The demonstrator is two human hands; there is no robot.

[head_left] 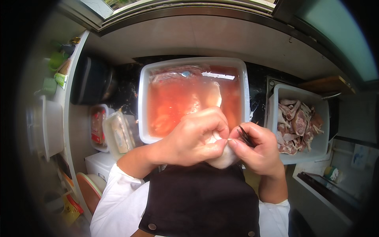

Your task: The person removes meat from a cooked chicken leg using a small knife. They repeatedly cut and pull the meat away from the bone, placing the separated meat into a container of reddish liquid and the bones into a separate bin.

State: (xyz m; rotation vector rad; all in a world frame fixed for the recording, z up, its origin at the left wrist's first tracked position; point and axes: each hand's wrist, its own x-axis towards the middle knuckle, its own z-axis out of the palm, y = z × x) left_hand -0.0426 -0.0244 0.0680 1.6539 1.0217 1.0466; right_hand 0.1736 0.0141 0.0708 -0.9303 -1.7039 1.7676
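Note:
My left hand [201, 132] is closed round a pale, skin-covered piece of raw meat [223, 158], which bulges out below the fingers in front of my apron. My right hand [256, 148] is closed on dark, slim-pronged tweezers [245, 136], tucked between thumb and fingers. Its thumb tip meets the left thumb at the meat's surface. Beyond my hands stands a white tub [143, 98] of reddish water. A pale, long piece [216, 93] shows in that water; whether it joins the meat in my hand is hidden.
On the right, a white bin [278, 94] holds several raw meat pieces [300, 122]. At the left are a small tray of red packages [98, 126] and a clear container [118, 134]. A wooden board [327, 85] lies behind the bin, and a window frame [185, 15] crosses the back.

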